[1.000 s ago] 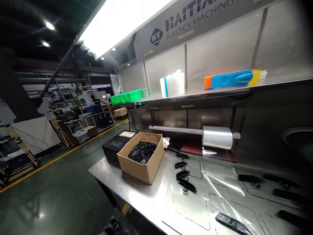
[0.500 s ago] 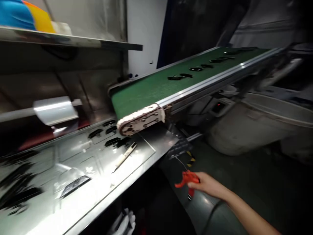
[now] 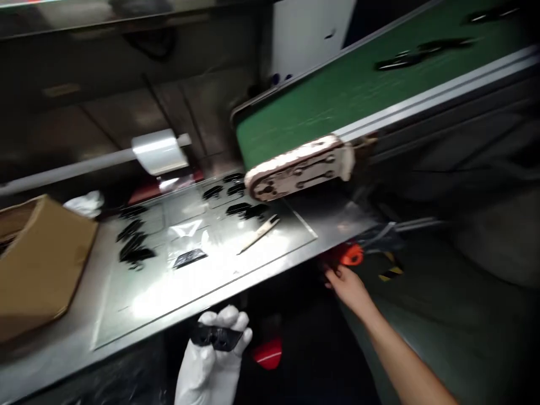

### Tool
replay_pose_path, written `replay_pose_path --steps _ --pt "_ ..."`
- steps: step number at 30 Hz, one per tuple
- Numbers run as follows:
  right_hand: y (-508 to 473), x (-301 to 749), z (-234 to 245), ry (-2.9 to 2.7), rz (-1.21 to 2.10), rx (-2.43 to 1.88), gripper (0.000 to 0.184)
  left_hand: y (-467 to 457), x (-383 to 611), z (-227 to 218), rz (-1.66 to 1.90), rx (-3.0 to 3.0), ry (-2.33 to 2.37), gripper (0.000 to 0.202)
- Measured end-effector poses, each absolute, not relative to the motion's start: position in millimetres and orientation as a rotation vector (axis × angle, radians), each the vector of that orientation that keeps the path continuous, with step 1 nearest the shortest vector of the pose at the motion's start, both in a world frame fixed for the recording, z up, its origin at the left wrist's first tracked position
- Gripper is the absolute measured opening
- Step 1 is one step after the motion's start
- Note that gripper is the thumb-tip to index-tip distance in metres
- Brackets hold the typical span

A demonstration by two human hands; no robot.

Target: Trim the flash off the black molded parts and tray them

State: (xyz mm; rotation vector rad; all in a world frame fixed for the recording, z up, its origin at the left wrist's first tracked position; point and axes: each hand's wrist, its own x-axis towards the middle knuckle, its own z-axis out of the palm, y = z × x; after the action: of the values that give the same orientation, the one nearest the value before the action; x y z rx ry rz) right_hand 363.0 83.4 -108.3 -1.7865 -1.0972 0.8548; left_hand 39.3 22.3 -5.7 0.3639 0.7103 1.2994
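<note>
In the lower middle, my left hand (image 3: 211,365) wears a white glove. Its fingers are curled around a small black plastic part (image 3: 217,337), held up before the table's front edge. My bare right hand (image 3: 348,288) is at the right, under that edge, with its fingers closed at an orange-red blow gun (image 3: 352,255). Shadow and the fingers hide much of the gun's grip. Several black parts (image 3: 133,242) lie on the metal table (image 3: 219,287). A pale marker pen (image 3: 259,233) lies there too, to the right of a clear plastic bag with a dark label (image 3: 189,257).
A green conveyor belt (image 3: 295,124) slopes up to the right, carrying black parts (image 3: 422,55). Its metal end (image 3: 299,169) overhangs the table. An open cardboard box (image 3: 46,264) stands at the left. Behind are a roll of film (image 3: 160,152) on a bar and a shelf (image 3: 84,14).
The view has swung left and down. My right hand has brought the blow gun up to the table's edge. My left hand has risen into view with the black part.
</note>
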Motion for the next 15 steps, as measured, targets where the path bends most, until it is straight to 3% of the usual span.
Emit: replay_pose_path --steps 4,9,15 --pt "65 283 -43 -1.383 1.087 -1.517 0.028 27 28 -1 1.45 0.391 0.682 0.03" --pt "60 193 48 -2.007 0.804 -0.812 0.016 28 25 -7 1.531 0.464 0.773 0.034" --pt "88 161 52 -2.321 0.696 -0.734 0.009 37 9 -16 1.579 0.436 0.874 0.043"
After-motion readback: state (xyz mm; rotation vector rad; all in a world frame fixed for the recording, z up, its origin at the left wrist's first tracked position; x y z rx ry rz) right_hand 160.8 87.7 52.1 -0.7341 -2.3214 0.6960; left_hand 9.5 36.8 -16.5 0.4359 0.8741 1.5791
